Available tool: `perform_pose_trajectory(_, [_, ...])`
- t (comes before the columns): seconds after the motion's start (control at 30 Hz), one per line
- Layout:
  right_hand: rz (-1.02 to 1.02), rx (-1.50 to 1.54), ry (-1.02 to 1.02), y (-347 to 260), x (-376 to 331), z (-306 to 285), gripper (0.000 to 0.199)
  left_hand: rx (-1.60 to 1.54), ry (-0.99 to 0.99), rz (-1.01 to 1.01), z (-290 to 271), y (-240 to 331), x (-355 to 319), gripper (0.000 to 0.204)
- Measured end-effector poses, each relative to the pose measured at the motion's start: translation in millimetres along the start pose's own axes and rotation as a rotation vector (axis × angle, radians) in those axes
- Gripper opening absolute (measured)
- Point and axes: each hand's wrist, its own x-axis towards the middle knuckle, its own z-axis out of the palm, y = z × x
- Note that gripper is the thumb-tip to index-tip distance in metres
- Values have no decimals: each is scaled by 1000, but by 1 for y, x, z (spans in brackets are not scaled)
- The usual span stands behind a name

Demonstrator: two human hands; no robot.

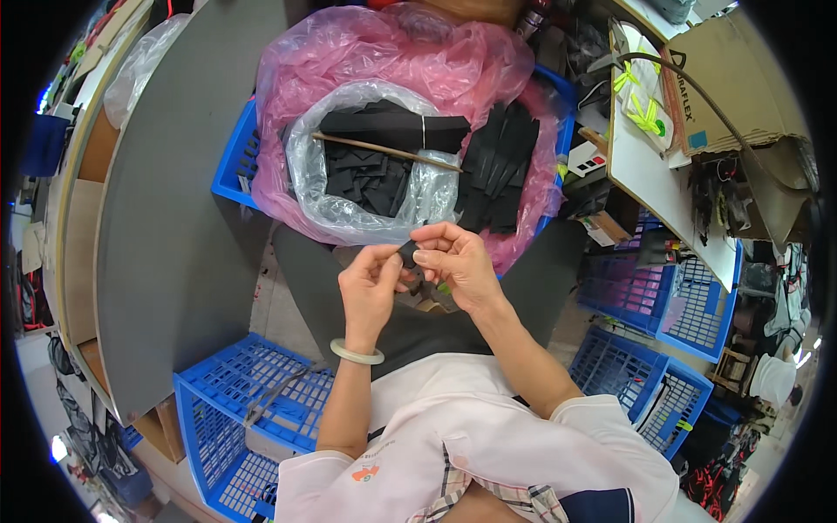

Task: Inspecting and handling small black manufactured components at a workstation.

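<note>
White shirt (514, 427) looming, left hand (368, 283) and right hand (460, 266) are pinching a black piece (408, 253); I'm judging bagged strips (370, 131) remaining, completion unclear.

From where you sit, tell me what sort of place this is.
Likely a workshop or small factory: a blue crate lined with pink plastic holds many black strips, and more blue crates are nearby.

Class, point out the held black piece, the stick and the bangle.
Black piece (407, 253), head view: middle of its visible part.
Stick (384, 152), head view: middle of its length.
Bangle (357, 356), head view: middle of its visible band.
</note>
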Motion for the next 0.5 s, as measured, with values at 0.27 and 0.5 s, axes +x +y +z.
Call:
perform_pose_trajectory(0.27, [-8, 269, 82, 17, 4, -2, 18, 228, 40, 55, 6, -3, 6, 15])
perform_pose_trajectory(0.5, [-84, 106, 16, 3, 9, -9, 18, 189, -49, 27, 20, -1, 8, 28])
